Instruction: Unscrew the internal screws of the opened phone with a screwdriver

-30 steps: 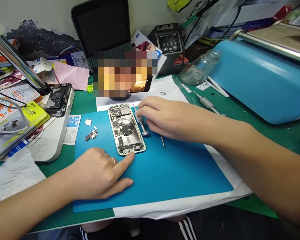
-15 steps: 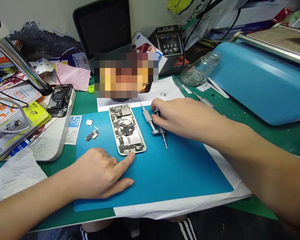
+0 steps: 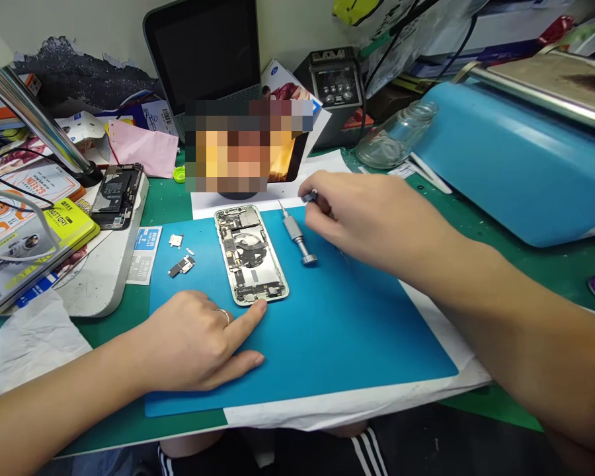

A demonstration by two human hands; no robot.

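Note:
An opened phone [image 3: 251, 254] lies on the blue mat [image 3: 327, 337], its inner boards and wireless coil showing. My left hand [image 3: 198, 344] rests on the mat, index finger and thumb stretched out. Its index fingertip touches the phone's lower edge. Right of the phone, my right hand [image 3: 347, 208] pinches a dark screwdriver [image 3: 309, 196]; only the cap end shows clearly, and most of the shaft is hidden behind the fingers. A grey screwdriver [image 3: 296, 233] lies between the phone and that hand. Left of the phone sit small removed parts [image 3: 181, 266] and a metal piece [image 3: 176, 240].
A second opened phone [image 3: 118, 196] lies on a white stand at left, beside boxes [image 3: 22, 264] and a crumpled tissue [image 3: 37, 347]. Behind the mat are a screen [image 3: 203, 53], a partly blurred display [image 3: 290, 158], a black control unit [image 3: 338, 86] and a glass jar [image 3: 396, 135].
My right hand has picked the dark screwdriver up off the mat and moved slightly right and up with it. My left hand stays at the phone's lower edge.

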